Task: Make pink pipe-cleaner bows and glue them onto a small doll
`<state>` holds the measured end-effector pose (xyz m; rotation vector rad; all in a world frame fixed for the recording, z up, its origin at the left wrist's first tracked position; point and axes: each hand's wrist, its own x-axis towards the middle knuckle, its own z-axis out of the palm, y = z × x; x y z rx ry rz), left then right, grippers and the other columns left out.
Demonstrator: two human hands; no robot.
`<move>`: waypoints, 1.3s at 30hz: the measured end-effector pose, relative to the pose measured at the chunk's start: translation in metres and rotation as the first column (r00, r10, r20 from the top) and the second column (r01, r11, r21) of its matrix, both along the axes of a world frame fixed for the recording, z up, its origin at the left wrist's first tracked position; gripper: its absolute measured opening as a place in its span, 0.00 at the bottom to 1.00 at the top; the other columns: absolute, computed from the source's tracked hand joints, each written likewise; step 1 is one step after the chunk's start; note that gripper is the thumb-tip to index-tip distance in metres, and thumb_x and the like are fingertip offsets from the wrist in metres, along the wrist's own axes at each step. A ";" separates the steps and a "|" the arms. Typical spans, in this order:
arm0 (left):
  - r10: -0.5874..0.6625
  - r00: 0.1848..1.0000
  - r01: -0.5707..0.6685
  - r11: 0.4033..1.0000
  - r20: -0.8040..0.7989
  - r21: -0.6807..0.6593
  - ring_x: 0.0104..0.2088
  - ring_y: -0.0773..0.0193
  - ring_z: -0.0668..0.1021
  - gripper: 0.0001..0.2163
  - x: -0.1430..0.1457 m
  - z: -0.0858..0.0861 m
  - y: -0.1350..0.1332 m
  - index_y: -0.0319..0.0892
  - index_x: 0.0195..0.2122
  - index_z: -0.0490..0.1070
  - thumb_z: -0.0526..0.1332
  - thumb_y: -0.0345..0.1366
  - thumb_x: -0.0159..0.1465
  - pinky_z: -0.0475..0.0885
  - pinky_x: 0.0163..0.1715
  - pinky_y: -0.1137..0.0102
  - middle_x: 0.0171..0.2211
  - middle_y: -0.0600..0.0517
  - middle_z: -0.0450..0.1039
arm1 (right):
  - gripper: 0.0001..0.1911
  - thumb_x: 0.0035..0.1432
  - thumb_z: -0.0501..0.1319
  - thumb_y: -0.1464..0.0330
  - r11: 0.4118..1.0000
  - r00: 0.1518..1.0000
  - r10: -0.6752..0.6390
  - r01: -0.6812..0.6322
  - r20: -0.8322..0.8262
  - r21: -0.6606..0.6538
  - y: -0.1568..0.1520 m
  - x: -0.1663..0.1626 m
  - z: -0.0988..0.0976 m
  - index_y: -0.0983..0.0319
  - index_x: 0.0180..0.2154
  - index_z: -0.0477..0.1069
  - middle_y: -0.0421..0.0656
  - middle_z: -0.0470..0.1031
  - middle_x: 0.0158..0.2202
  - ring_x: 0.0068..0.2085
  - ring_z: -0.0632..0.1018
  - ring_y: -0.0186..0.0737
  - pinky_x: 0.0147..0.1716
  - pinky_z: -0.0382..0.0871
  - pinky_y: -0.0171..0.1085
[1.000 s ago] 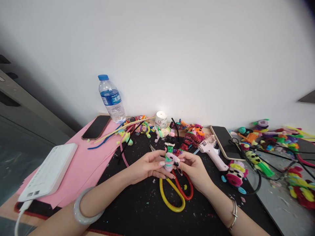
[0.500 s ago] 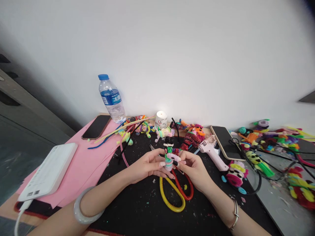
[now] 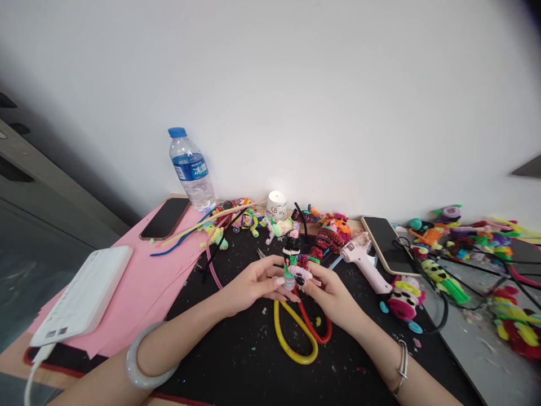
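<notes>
Between both hands, just above the black mat, stands a small pipe-cleaner figure with a black top, a green middle and a pale base. My left hand is closed on its left side and base, thumb in front. From the right, my right hand pinches it, thumb near a pale pink coiled piece on its front. Beneath the hands lies a pair of scissors with yellow and red handle loops; its middle is hidden, and a grey tip shows beyond my left hand.
A pale pink glue gun and a phone lie to the right, near several fuzzy figures. Pink paper, a white power bank, another phone and a water bottle are left. An upturned paper cup stands by the wall.
The figure has turned slightly, and more of its black top with a pink tip shows. My right fingers have shifted in and left against its front; my left hand has barely moved.
</notes>
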<state>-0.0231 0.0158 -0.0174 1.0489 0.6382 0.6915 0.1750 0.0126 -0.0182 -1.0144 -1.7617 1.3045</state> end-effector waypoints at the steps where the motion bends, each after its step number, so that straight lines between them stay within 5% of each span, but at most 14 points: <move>1: 0.004 1.000 -0.004 1.000 0.003 -0.004 0.37 0.57 0.80 0.13 0.000 0.000 0.000 0.45 0.47 0.63 0.59 0.37 0.61 0.72 0.36 0.69 0.43 0.46 0.73 | 0.11 0.59 0.56 0.62 1.000 1.000 -0.001 0.000 0.021 0.025 0.000 0.000 0.000 0.62 0.29 0.66 0.38 0.63 0.26 0.28 0.64 0.34 0.28 0.59 0.32; 12: 0.006 1.000 -0.006 0.999 0.014 -0.034 0.38 0.58 0.80 0.13 -0.001 -0.003 0.001 0.46 0.47 0.63 0.60 0.37 0.60 0.72 0.36 0.70 0.43 0.47 0.73 | 0.11 0.60 0.53 0.70 0.930 0.961 -0.146 0.053 0.233 0.364 -0.009 -0.005 0.001 0.61 0.24 0.60 0.37 0.58 0.23 0.25 0.62 0.34 0.25 0.55 0.33; 25: 0.004 1.000 -0.003 0.997 0.014 -0.072 0.37 0.58 0.80 0.15 -0.001 -0.001 0.002 0.46 0.48 0.64 0.60 0.37 0.60 0.72 0.36 0.69 0.44 0.46 0.72 | 0.11 0.59 0.53 0.71 0.911 0.944 -0.228 0.119 0.240 0.394 -0.013 -0.008 0.001 0.61 0.24 0.62 0.37 0.59 0.22 0.24 0.62 0.34 0.23 0.55 0.33; 30: 0.078 0.987 -0.059 0.990 0.143 -0.129 0.37 0.59 0.79 0.14 -0.003 -0.001 0.004 0.46 0.49 0.63 0.59 0.34 0.61 0.72 0.36 0.69 0.43 0.47 0.71 | 0.03 0.55 0.57 0.72 0.894 0.959 -0.234 0.149 0.158 0.422 -0.013 -0.004 0.005 0.61 0.35 0.65 0.41 0.66 0.31 0.28 0.66 0.35 0.27 0.60 0.34; 35: 0.059 0.966 -0.010 0.981 0.251 -0.193 0.37 0.60 0.78 0.14 -0.007 0.000 0.006 0.45 0.49 0.64 0.57 0.32 0.62 0.72 0.37 0.67 0.40 0.48 0.70 | 0.10 0.56 0.53 0.74 0.788 0.907 -0.401 0.269 0.129 0.554 -0.010 0.005 0.007 0.60 0.41 0.63 0.44 0.66 0.35 0.33 0.68 0.39 0.31 0.63 0.37; 39: 0.058 0.935 0.045 0.959 0.351 -0.279 0.37 0.62 0.77 0.14 -0.009 -0.001 0.007 0.45 0.49 0.64 0.56 0.30 0.62 0.71 0.39 0.66 0.40 0.47 0.69 | 0.15 0.52 0.52 0.76 0.610 0.726 -0.658 0.361 0.197 0.706 -0.002 0.021 0.008 0.62 0.43 0.62 0.48 0.67 0.39 0.42 0.68 0.46 0.41 0.63 0.45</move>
